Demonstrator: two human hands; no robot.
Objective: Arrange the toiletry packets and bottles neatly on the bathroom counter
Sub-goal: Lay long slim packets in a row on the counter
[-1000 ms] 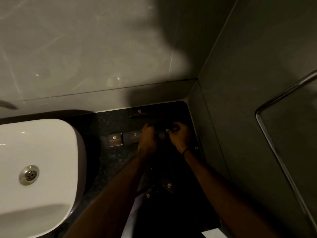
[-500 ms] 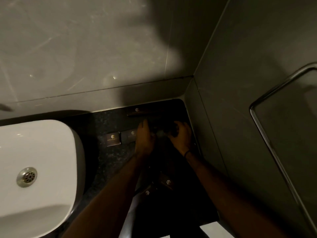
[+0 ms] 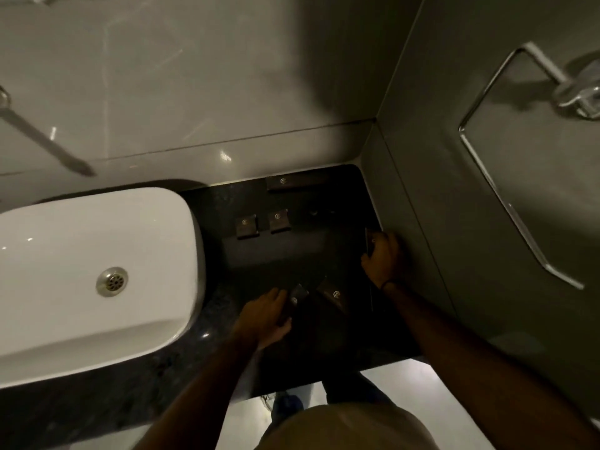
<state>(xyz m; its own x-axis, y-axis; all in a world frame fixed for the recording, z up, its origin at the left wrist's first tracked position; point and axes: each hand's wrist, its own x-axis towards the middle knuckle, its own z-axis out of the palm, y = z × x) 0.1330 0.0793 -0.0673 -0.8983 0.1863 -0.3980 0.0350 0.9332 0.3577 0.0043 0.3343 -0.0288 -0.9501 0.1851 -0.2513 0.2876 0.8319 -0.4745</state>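
White porcelain fills the left of the view: the basin [image 3: 97, 271], its drain plainly seen, set on a dark speckled counter [image 3: 214, 303]. Moving right, 2 small square packets [image 3: 246, 226] are laid side by side on a dark mat [image 3: 276, 251], the second packet [image 3: 278, 220] just beside the first, and a longer flat packet [image 3: 297, 183] is placed behind them against the back wall. Nearer the front edge, the left hand [image 3: 268, 315] is lowered over a small dark packet [image 3: 298, 295]; the fingers are curled around its near end, so a narrow, closing grip is judged, though full closure cannot be confirmed in this dim light. Just right of it, another brown packet [image 3: 334, 295] is lying askew, tilted off the row's line. Further right, the right hand [image 3: 384, 259] is pressed close to the side wall with a thin dark item [image 3: 368, 240] held upright against the fingers; what that item is cannot be told. On the wall itself a chrome rail [image 3: 506, 203] is mounted. The step in hand is judged to be gathering the stray front packets. Next, the gripped packet would need to be carried to the back row and squared with the 2 already set, then the tilted one straightened likewise.
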